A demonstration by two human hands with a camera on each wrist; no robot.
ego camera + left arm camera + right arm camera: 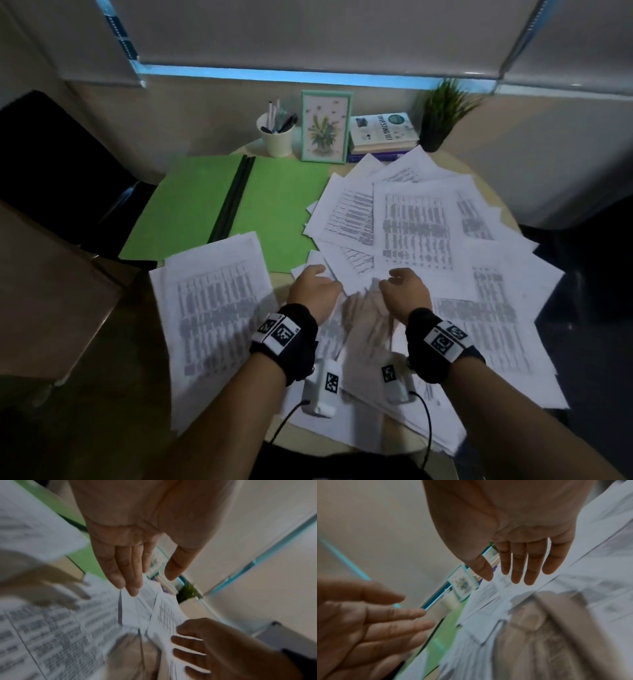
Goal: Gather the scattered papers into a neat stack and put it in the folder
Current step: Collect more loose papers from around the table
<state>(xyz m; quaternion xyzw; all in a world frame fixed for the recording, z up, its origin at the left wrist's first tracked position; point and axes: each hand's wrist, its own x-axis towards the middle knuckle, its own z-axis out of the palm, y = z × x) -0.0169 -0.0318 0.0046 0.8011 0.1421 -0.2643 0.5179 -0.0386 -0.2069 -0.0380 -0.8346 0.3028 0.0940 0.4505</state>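
An open green folder (205, 205) lies flat at the table's back left, also visible in the left wrist view (82, 561). Printed white papers (414, 226) fan out loosely over the right half, and one sheet (212, 308) lies apart at the front left. Both hands hover side by side above the near middle of the papers, palms turned toward each other. My left hand (320, 284) (152, 584) has straight fingers and holds nothing. My right hand (399, 284) (502, 580) is likewise spread and empty. Motion blur smears the sheets (488, 601) beneath them.
Along the back edge stand a white cup of pens (276, 135), a framed plant picture (326, 126), stacked books (382, 133) and a small potted plant (442, 113). A black chair (51, 154) and a brown surface (44, 301) are to the left.
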